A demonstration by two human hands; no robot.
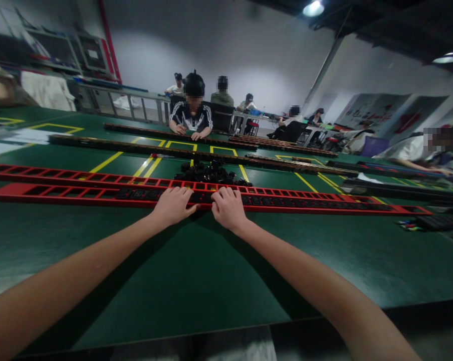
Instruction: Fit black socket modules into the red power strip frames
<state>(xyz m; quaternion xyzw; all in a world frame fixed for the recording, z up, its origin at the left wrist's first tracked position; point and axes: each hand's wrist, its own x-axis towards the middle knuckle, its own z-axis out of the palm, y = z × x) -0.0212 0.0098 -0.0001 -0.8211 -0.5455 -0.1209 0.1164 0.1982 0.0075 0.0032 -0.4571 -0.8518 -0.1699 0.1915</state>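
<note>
A long red slotted housing [72,197] lies across the green table in front of me, with black socket-like modules [305,203] seated along much of its middle and right part. Slots at its left end are bare. My left hand [173,205] grips the housing near its middle, fingers bent over the top and thumb along the near side. Close by on the right, my right hand [228,207] rests on the same housing with curled fingers. What lies under the fingertips is hidden. Just beyond is a heap of small black parts [207,173].
A second red slotted frame [42,174] runs parallel behind the housing. Farther back lie long dark rails [144,147] among yellow tape lines. A co-worker [192,113] sits opposite; another person [418,145] works at the right. Coloured-tipped parts [409,225] lie at the right.
</note>
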